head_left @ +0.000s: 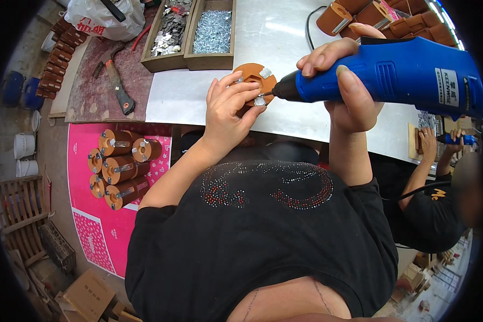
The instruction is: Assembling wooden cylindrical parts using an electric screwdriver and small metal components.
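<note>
My right hand (349,80) is wrapped round a blue electric screwdriver (402,72) with a black nose. Its bit points left, onto the face of a brown round wooden piece (255,72) at the table's near edge. My left hand (228,107) grips that piece, fingers across its face and thumb at the lower rim, close to the bit tip. Small metal clips (260,100) sit at the piece's rim; one is right by the bit. Whether a screw is under the tip is hard to see. A hexagonal recess shows in the face, partly covered by my fingers.
Wooden trays hold flat metal clips (172,32) and silver screws (212,32). A hammer-like tool (118,86) lies left. Brown cylinders with clips (121,169) stand on a pink sheet; more brown cylinders (359,16) lie far right. A co-worker (429,198) works at right.
</note>
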`<state>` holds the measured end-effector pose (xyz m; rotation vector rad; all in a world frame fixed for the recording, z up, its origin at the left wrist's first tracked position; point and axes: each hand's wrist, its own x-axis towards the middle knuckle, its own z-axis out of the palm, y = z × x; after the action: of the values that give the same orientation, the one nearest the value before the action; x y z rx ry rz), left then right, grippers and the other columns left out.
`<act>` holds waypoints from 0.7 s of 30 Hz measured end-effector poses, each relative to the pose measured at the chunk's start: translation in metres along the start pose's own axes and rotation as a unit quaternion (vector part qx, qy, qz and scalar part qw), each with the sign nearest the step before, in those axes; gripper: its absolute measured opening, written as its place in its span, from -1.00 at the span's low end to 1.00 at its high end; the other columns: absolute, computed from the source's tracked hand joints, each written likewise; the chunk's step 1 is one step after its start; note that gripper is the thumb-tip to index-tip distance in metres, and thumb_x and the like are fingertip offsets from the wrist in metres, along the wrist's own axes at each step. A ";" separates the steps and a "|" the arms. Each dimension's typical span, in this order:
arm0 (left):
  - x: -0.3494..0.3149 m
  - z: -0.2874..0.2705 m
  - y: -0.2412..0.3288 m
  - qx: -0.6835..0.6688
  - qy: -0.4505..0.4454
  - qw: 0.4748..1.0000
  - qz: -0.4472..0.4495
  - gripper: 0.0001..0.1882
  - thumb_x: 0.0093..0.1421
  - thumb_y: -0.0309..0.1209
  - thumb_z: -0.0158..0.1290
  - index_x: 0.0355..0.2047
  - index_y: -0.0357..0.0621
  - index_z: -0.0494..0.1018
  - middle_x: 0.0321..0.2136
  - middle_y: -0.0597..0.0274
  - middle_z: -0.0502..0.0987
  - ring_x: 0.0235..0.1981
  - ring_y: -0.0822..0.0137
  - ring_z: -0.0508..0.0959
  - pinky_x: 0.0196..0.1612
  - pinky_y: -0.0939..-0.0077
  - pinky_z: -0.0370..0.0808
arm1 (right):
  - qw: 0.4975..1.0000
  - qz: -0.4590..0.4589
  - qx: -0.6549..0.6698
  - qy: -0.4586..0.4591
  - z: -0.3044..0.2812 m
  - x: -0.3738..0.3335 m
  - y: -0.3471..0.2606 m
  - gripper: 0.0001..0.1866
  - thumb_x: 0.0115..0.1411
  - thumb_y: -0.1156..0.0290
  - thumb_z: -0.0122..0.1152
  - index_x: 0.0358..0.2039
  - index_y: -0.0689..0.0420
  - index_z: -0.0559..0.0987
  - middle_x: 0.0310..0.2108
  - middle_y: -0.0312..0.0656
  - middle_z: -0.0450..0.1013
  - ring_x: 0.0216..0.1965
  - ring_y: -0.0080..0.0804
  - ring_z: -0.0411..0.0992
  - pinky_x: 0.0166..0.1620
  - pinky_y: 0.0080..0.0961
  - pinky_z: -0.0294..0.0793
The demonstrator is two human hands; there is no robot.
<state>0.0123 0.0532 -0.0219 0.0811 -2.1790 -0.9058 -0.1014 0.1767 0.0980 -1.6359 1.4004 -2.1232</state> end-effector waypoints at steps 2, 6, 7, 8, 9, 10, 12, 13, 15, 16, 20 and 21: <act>0.001 0.000 0.001 -0.005 -0.002 1.000 -0.006 -0.74 -0.20 -0.43 0.20 -0.41 -0.07 0.50 -0.28 0.37 0.48 -0.01 0.21 0.31 0.04 0.00 0.07 | 1.000 0.007 -0.013 -0.003 0.002 0.003 0.000 -0.44 -0.05 0.46 -0.11 -0.01 0.29 0.01 -0.48 -0.03 0.36 -0.47 -0.27 0.40 -0.29 -0.23 0.43; 0.003 -0.002 0.004 -0.013 0.001 1.000 -0.006 -0.75 -0.21 -0.43 0.20 -0.42 -0.08 0.50 -0.28 0.37 0.48 -0.02 0.20 0.31 0.03 0.01 0.08 | 0.999 -0.014 0.012 -0.044 0.003 0.011 0.006 -0.47 -0.01 0.51 -0.07 0.00 0.27 0.04 -0.49 -0.06 0.36 -0.48 -0.29 0.41 -0.31 -0.27 0.45; 0.003 -0.002 0.003 -0.013 0.001 1.000 -0.004 -0.75 -0.21 -0.43 0.21 -0.43 -0.09 0.50 -0.30 0.35 0.49 -0.03 0.20 0.32 0.02 0.06 0.11 | 0.997 -0.024 0.044 -0.054 0.006 0.013 0.008 -0.48 0.00 0.51 -0.05 -0.01 0.27 0.06 -0.49 -0.06 0.36 -0.49 -0.29 0.41 -0.32 -0.28 0.45; 0.003 -0.003 0.003 -0.013 0.001 1.000 -0.003 -0.75 -0.21 -0.42 0.21 -0.44 -0.10 0.50 -0.32 0.34 0.49 -0.04 0.19 0.33 0.00 0.10 0.14 | 0.998 -0.018 0.050 -0.044 0.010 0.015 0.006 -0.46 -0.01 0.53 -0.02 -0.01 0.26 0.07 -0.50 -0.08 0.36 -0.49 -0.30 0.41 -0.32 -0.29 0.45; 0.004 -0.004 0.004 -0.012 0.003 1.000 -0.003 -0.75 -0.21 -0.42 0.21 -0.44 -0.10 0.50 -0.32 0.34 0.49 -0.04 0.19 0.33 0.00 0.10 0.14 | 0.997 -0.019 0.051 -0.046 0.011 0.016 0.007 -0.46 -0.01 0.53 -0.02 -0.01 0.26 0.07 -0.50 -0.08 0.36 -0.49 -0.30 0.41 -0.32 -0.29 0.45; 0.006 -0.005 0.005 -0.021 0.008 1.000 0.003 -0.77 -0.20 -0.42 0.20 -0.45 -0.12 0.50 -0.35 0.32 0.50 -0.06 0.19 0.34 -0.02 0.17 0.17 | 0.997 -0.014 0.052 -0.052 0.011 0.016 0.009 -0.47 -0.02 0.54 -0.02 -0.01 0.26 0.07 -0.50 -0.08 0.36 -0.49 -0.31 0.41 -0.32 -0.30 0.45; 0.007 -0.005 0.004 -0.030 0.014 0.999 0.009 -0.78 -0.20 -0.42 0.20 -0.46 -0.13 0.50 -0.38 0.30 0.51 -0.08 0.19 0.35 -0.04 0.24 0.20 | 0.997 -0.009 0.053 -0.060 0.012 0.017 0.010 -0.47 -0.02 0.55 -0.02 -0.01 0.27 0.08 -0.50 -0.08 0.36 -0.49 -0.31 0.41 -0.32 -0.30 0.45; 0.008 -0.004 0.003 -0.018 0.018 1.000 0.009 -0.80 -0.19 -0.43 0.19 -0.48 -0.14 0.50 -0.40 0.29 0.51 -0.10 0.20 0.37 -0.06 0.30 0.22 | 0.997 -0.010 0.051 -0.063 0.012 0.017 0.010 -0.47 -0.02 0.55 -0.02 -0.01 0.26 0.08 -0.51 -0.08 0.36 -0.49 -0.31 0.41 -0.32 -0.30 0.45; 0.010 -0.003 0.004 -0.005 0.022 1.000 0.008 -0.83 -0.19 -0.44 0.18 -0.51 -0.14 0.50 -0.43 0.28 0.52 -0.12 0.20 0.38 -0.08 0.35 0.24 | 0.996 -0.010 0.050 -0.066 0.012 0.018 0.009 -0.46 -0.03 0.56 -0.02 -0.01 0.26 0.08 -0.51 -0.09 0.36 -0.50 -0.32 0.41 -0.32 -0.31 0.45; 0.011 -0.004 0.006 -0.005 0.022 1.000 0.002 -0.86 -0.18 -0.46 0.16 -0.53 -0.15 0.50 -0.45 0.27 0.52 -0.14 0.19 0.39 -0.10 0.36 0.26 | 0.997 -0.010 0.043 -0.066 0.012 0.018 0.009 -0.47 -0.03 0.56 -0.02 -0.01 0.26 0.08 -0.51 -0.09 0.36 -0.50 -0.32 0.41 -0.33 -0.31 0.45; 0.016 -0.005 0.010 -0.005 0.023 1.000 -0.002 -0.93 -0.18 -0.52 0.12 -0.59 -0.18 0.49 -0.51 0.25 0.52 -0.19 0.16 0.41 -0.15 0.38 0.33 | 0.998 -0.012 0.032 -0.059 0.011 0.016 0.008 -0.47 -0.03 0.56 -0.02 -0.02 0.26 0.09 -0.52 -0.09 0.36 -0.51 -0.32 0.41 -0.34 -0.32 0.46; 0.016 -0.004 0.010 -0.005 0.022 1.000 -0.002 -0.93 -0.18 -0.52 0.12 -0.59 -0.18 0.49 -0.51 0.25 0.52 -0.19 0.16 0.41 -0.15 0.38 0.33 | 0.998 -0.012 0.032 -0.059 0.011 0.016 0.008 -0.47 -0.03 0.56 -0.02 -0.02 0.26 0.09 -0.52 -0.09 0.36 -0.51 -0.32 0.41 -0.34 -0.32 0.46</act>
<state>0.0058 0.0529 -0.0034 0.1003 -2.1346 -0.9086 -0.1030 0.1564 0.1033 -1.7300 1.2721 -2.0251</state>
